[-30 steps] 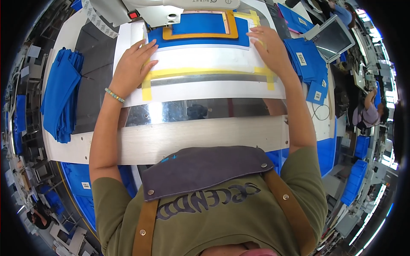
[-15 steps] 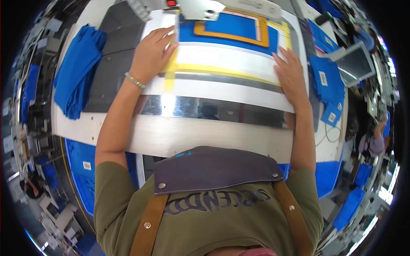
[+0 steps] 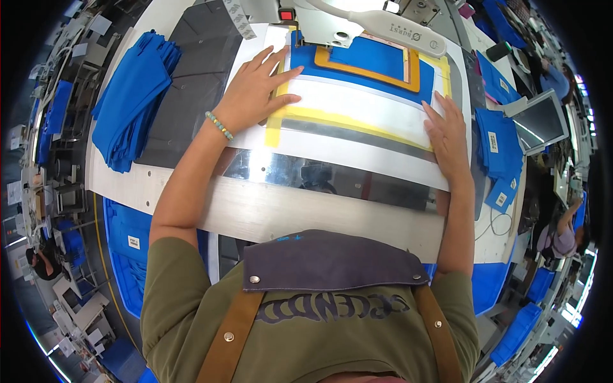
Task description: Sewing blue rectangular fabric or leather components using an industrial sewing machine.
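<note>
**Under the white machine head (image 3: 324, 29): blue panel (image 3: 367, 56) in place, work seemingly midway**

Left hand (image 3: 251, 96), at 11 o'clock from the view's centre: fingers (image 3: 287, 76) spread, grasping nothing, tips by the panel's near left corner. Right hand (image 3: 448, 140), at 2 o'clock: fingers likewise unclenched beside the near right corner; contact cannot be told. Panel, between 12 and 1 o'clock, lies on a white sheet (image 3: 357, 104) with yellow tape (image 3: 357, 124) along its edges, under an orange frame (image 3: 414, 71). Laying-out and framing appear done; stitching cannot be made out, so machine work and removal are judged to remain. On the surface (image 3: 306, 207): folded blue stack (image 3: 131, 102), 10 o'clock; labelled blue pieces (image 3: 501, 143), between 2 and 3.
</note>
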`<action>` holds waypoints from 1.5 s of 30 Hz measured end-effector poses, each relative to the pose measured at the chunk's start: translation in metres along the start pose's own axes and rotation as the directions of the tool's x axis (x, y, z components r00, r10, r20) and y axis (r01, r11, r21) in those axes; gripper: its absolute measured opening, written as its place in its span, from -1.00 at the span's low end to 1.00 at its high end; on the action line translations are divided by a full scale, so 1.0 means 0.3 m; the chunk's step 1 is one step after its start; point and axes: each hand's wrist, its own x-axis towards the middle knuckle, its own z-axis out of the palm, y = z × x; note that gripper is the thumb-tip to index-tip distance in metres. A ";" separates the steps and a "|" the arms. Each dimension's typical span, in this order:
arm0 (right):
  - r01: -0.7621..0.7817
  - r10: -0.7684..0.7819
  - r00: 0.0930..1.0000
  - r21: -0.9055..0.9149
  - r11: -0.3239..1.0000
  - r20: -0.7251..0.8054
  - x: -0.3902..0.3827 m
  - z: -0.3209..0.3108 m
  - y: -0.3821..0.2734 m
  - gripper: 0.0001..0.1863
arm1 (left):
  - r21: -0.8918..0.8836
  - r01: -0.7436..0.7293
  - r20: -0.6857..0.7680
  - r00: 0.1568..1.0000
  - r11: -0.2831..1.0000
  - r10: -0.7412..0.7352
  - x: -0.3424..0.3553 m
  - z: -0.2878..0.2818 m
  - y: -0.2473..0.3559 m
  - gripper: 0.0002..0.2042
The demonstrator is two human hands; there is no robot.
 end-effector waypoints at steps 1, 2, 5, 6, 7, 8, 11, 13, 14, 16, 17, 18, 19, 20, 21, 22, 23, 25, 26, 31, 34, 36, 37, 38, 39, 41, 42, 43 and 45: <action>0.018 -0.018 1.000 0.015 1.000 -0.003 -0.001 -0.001 -0.001 -0.54 | -0.003 0.010 0.003 1.000 1.000 -0.010 0.002 -0.002 -0.001 -0.45; 0.000 0.000 1.000 0.005 1.000 -0.004 -0.002 -0.003 -0.001 -0.54 | -0.013 0.002 0.008 1.000 1.000 -0.001 0.004 -0.004 -0.001 -0.45; 0.026 -0.026 1.000 -0.015 1.000 -0.017 -0.007 -0.002 -0.011 -0.55 | 0.024 -0.008 -0.006 1.000 1.000 0.009 0.009 -0.010 -0.005 -0.44; -0.006 0.005 1.000 -0.019 1.000 -0.017 -0.006 -0.003 -0.013 -0.55 | 0.019 -0.021 0.015 1.000 1.000 0.021 0.009 -0.012 -0.006 -0.44; 0.008 -0.007 1.000 0.024 1.000 -0.025 -0.007 -0.005 -0.013 -0.56 | 0.021 -0.011 0.029 1.000 1.000 0.011 0.009 -0.013 -0.007 -0.44; 0.035 -0.033 0.999 0.067 0.997 -0.038 -0.006 -0.006 -0.012 -0.56 | 0.021 -0.006 0.020 1.000 1.000 0.006 0.009 -0.014 -0.008 -0.45; 0.027 -0.017 0.997 0.119 0.993 -0.080 0.000 -0.007 -0.004 -0.57 | -0.031 -0.027 0.028 0.999 0.999 0.027 0.006 -0.018 -0.013 -0.46; 0.025 0.010 0.988 0.219 0.976 -0.157 -0.001 -0.005 0.003 -0.56 | -0.099 -0.038 -0.026 0.999 0.994 0.036 0.008 -0.018 -0.014 -0.46; 0.040 -0.007 0.987 0.203 0.978 -0.163 0.001 -0.002 0.006 -0.55 | -0.109 -0.024 -0.007 1.000 0.994 0.023 0.007 -0.020 -0.012 -0.46; 0.073 -0.073 0.994 0.000 0.997 -0.076 -0.011 0.007 0.003 -0.54 | -0.120 -0.012 0.007 1.000 0.993 0.013 0.007 -0.023 -0.011 -0.48; 0.063 -0.060 0.995 0.030 0.998 -0.085 -0.014 0.011 0.001 -0.55 | -0.126 -0.018 0.034 0.999 0.992 0.022 0.008 -0.024 -0.011 -0.48; 0.014 -0.012 0.997 0.028 1.000 -0.075 -0.017 0.013 0.001 -0.55 | -0.140 -0.007 0.036 0.999 0.990 0.012 0.007 -0.025 -0.011 -0.50; 0.000 0.002 0.998 0.047 0.999 -0.058 -0.018 0.015 0.000 -0.55 | -0.146 0.000 0.013 1.000 0.989 0.002 0.007 -0.026 -0.013 -0.51; 0.010 -0.005 0.998 0.081 0.997 -0.068 -0.017 0.015 0.001 -0.56 | -0.155 -0.002 0.034 0.999 0.988 0.007 0.008 -0.026 -0.016 -0.51; 0.008 -0.001 0.998 0.099 0.995 -0.069 -0.017 0.015 0.001 -0.57 | -0.175 0.012 0.043 0.999 0.984 -0.004 0.008 -0.025 -0.019 -0.51; -0.023 0.026 0.999 0.080 0.997 -0.041 -0.015 0.014 0.002 -0.57 | -0.201 0.029 0.037 0.999 0.979 -0.022 0.009 -0.025 -0.022 -0.51; -0.009 0.015 0.998 0.096 0.995 -0.065 -0.013 0.013 0.003 -0.58 | -0.201 0.017 0.048 0.999 0.979 -0.008 0.009 -0.024 -0.026 -0.51; -0.004 0.013 0.996 0.105 0.994 -0.086 -0.011 0.012 0.005 -0.58 | -0.219 0.025 0.034 0.999 0.975 -0.018 0.008 -0.022 -0.031 -0.52; 0.007 0.003 0.995 0.106 0.994 -0.098 -0.012 0.013 0.004 -0.59 | -0.224 0.017 0.045 0.999 0.974 -0.007 0.007 -0.023 -0.033 -0.52; 0.062 -0.035 0.985 0.158 0.985 -0.167 -0.014 0.021 0.012 -0.61 | -0.230 -0.030 0.008 0.999 0.973 0.033 0.011 -0.022 -0.040 -0.55; 0.050 -0.021 0.964 0.106 0.993 -0.265 -0.015 -0.024 0.064 -0.64 | -0.241 -0.048 -0.019 0.999 0.969 0.044 0.017 -0.014 -0.042 -0.57; -0.121 0.180 0.877 0.157 0.980 -0.446 -0.013 -0.089 0.133 -0.68 | -0.232 -0.047 -0.048 0.998 0.971 0.036 0.014 -0.010 -0.046 -0.58; -0.118 0.143 0.850 0.081 0.990 -0.507 -0.010 -0.152 0.195 -0.71 | -0.227 -0.050 -0.045 0.998 0.973 0.041 0.014 -0.007 -0.049 -0.59; -0.153 0.157 0.811 0.054 0.987 -0.564 -0.025 -0.205 0.248 -0.74 | -0.221 -0.051 -0.025 0.999 0.974 0.046 0.012 -0.004 -0.051 -0.59; -0.300 0.321 0.779 0.129 0.945 -0.539 -0.051 -0.250 0.295 -0.76 | -0.218 -0.050 -0.022 0.999 0.975 0.046 0.010 -0.002 -0.054 -0.60; -0.511 0.493 0.760 0.079 0.856 -0.424 -0.094 -0.315 0.389 -0.73 | -0.218 -0.045 -0.023 0.999 0.975 0.041 0.007 0.002 -0.059 -0.60; -0.508 0.489 0.763 0.076 0.858 -0.423 -0.108 -0.314 0.423 -0.73 | -0.216 -0.048 -0.022 0.999 0.975 0.044 0.006 0.004 -0.062 -0.60; -0.615 0.583 0.742 0.011 0.789 -0.331 -0.122 -0.301 0.449 -0.72 | -0.215 -0.059 -0.046 0.998 0.975 0.051 0.006 0.005 -0.063 -0.60; -0.728 0.707 0.684 -0.110 0.677 -0.179 -0.133 -0.239 0.479 -0.70 | -0.222 -0.053 -0.017 0.999 0.974 0.050 0.007 0.006 -0.062 -0.58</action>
